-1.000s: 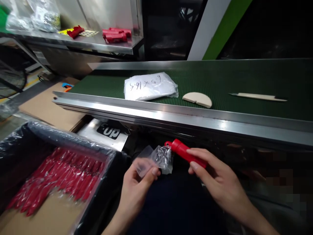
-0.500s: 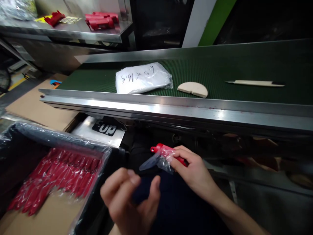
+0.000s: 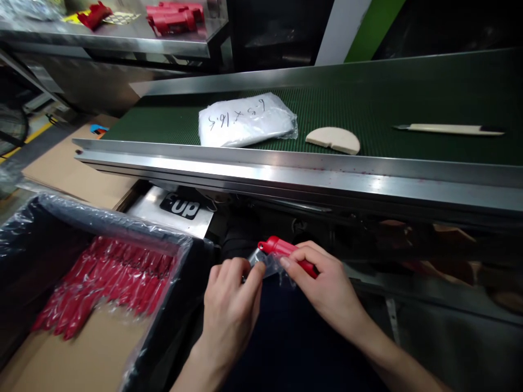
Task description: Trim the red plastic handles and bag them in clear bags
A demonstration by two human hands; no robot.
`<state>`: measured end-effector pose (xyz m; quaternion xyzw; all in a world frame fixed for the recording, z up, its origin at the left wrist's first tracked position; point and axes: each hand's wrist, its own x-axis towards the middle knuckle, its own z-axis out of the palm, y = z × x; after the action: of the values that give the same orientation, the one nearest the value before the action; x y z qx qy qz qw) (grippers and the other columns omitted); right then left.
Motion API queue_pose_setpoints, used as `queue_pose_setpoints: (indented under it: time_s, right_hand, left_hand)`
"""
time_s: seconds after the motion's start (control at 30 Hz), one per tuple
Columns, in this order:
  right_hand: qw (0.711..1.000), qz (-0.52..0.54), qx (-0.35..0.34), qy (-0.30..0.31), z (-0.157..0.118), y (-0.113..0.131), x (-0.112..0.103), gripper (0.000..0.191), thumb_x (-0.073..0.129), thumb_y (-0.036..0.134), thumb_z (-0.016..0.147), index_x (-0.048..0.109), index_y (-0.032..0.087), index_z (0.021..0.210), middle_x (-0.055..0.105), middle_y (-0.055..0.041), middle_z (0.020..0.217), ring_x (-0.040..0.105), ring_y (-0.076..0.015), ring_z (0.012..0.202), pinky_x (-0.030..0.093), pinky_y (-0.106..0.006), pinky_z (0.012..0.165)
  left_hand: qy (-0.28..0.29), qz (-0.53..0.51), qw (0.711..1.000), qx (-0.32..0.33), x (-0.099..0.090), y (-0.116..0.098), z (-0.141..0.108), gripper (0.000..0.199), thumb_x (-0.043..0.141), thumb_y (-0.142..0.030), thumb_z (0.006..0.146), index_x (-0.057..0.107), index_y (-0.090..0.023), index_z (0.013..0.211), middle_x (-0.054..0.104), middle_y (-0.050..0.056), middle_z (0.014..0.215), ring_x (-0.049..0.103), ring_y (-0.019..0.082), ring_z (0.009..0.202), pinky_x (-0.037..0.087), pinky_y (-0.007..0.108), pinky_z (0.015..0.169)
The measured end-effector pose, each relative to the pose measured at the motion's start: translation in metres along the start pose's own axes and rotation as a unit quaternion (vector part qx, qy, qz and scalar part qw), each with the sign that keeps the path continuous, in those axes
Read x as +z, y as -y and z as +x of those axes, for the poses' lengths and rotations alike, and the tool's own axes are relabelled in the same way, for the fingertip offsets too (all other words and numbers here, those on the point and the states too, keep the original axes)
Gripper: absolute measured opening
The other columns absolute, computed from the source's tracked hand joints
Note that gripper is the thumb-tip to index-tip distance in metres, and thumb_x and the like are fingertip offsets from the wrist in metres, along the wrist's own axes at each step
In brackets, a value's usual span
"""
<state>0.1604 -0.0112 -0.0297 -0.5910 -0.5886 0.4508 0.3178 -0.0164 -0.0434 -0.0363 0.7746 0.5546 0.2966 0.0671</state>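
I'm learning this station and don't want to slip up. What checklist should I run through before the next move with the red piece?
1. Red piece held by the right hand: ok.
2. Left hand pinching the clear bag: cannot tell; it is at the bag, but the pinch is unclear.
3. Red piece fully inside the bag: not ok; its looped end is bare.
4. Bag mouth open: cannot tell, partly hidden.
5. Room in the lined bin: ok; bare cardboard shows there.
6. Pointed tool away from both hands: ok, on the green belt.
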Motion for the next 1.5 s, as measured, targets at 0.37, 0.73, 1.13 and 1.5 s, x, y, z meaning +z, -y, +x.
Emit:
queue_pose_setpoints:
  time_s: [0.37, 0.73, 1.13, 1.5]
  right_hand:
    - [0.998, -0.005, 0.003, 0.056, -0.005, -0.001, 0.000, 0.020, 0.056, 0.033, 0.091, 0.062, 0.024, 0.074, 0.059, 0.0033, 0.088, 0.055, -0.0096, 0.077, 0.041, -0.025, 0.069]
    - [0.980, -0.116, -0.157, -0.046, -0.032, -0.005, -0.037, 0.050, 0.058, 0.021, 0.091, 0.044, 0.033, 0.138, 0.057, 0.0010, 0.130, 0.059, -0.0105, 0.114, 0.048, -0.020, 0.100]
    - [0.909, -0.153, -0.368, -0.123, -0.049, 0.025, -0.018, 0.047, 0.063, 0.002, 0.082, 0.052, 0.010, 0.127, 0.072, -0.0066, 0.103, 0.069, -0.0134, 0.090, 0.062, -0.021, 0.081]
    - [0.874, -0.262, -0.408, -0.025, -0.044, 0.000, -0.026, 0.058, 0.064, -0.004, 0.076, 0.051, 0.005, 0.132, 0.067, -0.0172, 0.115, 0.062, -0.0234, 0.111, 0.061, -0.034, 0.088]
  left_hand:
    - [0.124, -0.434, 0.824, -0.341, 0.014, -0.017, -0.001, 0.022, 0.064, -0.042, 0.088, 0.061, -0.020, 0.092, 0.064, -0.001, 0.080, 0.057, 0.011, 0.068, 0.043, 0.021, 0.057]
    - [0.025, -0.358, 0.853, -0.379, 0.017, 0.008, 0.016, 0.012, 0.061, -0.031, 0.086, 0.055, -0.020, 0.084, 0.055, -0.004, 0.073, 0.048, 0.010, 0.063, 0.038, 0.020, 0.056]
    - [0.056, -0.362, 0.876, -0.315, 0.021, 0.006, 0.026, 0.006, 0.061, -0.025, 0.086, 0.059, -0.020, 0.083, 0.061, -0.003, 0.077, 0.053, 0.012, 0.070, 0.041, 0.023, 0.065]
    - [0.092, -0.450, 0.800, -0.388, 0.026, 0.003, 0.022, 0.020, 0.061, -0.035, 0.086, 0.063, -0.015, 0.086, 0.062, 0.002, 0.073, 0.054, 0.013, 0.062, 0.044, 0.023, 0.058]
